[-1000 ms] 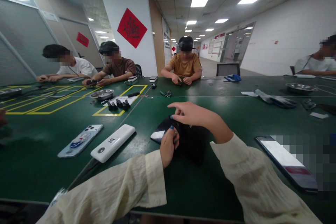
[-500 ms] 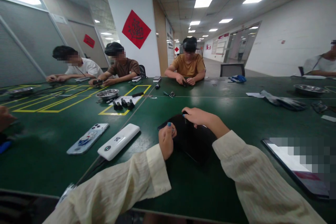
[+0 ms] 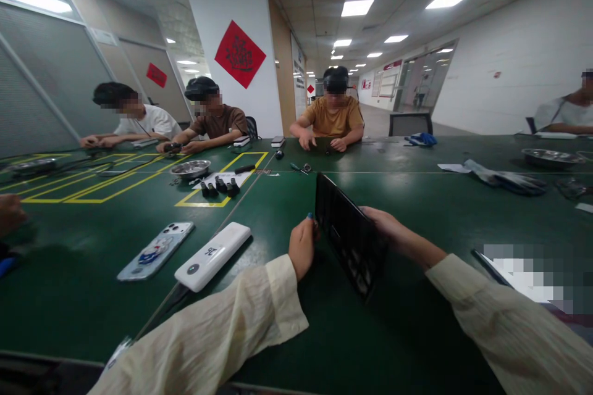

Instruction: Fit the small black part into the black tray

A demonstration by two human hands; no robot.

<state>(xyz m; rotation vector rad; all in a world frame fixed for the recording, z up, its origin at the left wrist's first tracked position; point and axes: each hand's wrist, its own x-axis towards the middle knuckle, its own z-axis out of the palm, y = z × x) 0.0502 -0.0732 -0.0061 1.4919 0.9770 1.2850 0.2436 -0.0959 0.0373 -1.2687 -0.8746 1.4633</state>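
Right hand (image 3: 386, 226): gripped the rear of a black panel (image 3: 349, 237).
Left hand (image 3: 302, 248): fingers curled, beside the panel's left edge; whether it held anything could not be told.
Panel: thin, rectangular, glossy, stood tilted over the smooth green table (image 3: 275, 213); contact below was unclear.
Sleeves (image 3: 217, 327): were creased, cream cloth.
Nearby: rounded white power bank (image 3: 213, 256) and patterned phone (image 3: 155, 251) lay left; metal bowl (image 3: 191, 168) stood beyond.
Obscured: right sleeve covered part of a screened device (image 3: 514, 271); right fingertips were hidden.

panel (image 3: 348, 237): black | table (image 3: 278, 203): green, yellow-lined | power bank (image 3: 214, 256): white | sleeves (image 3: 217, 330): cream
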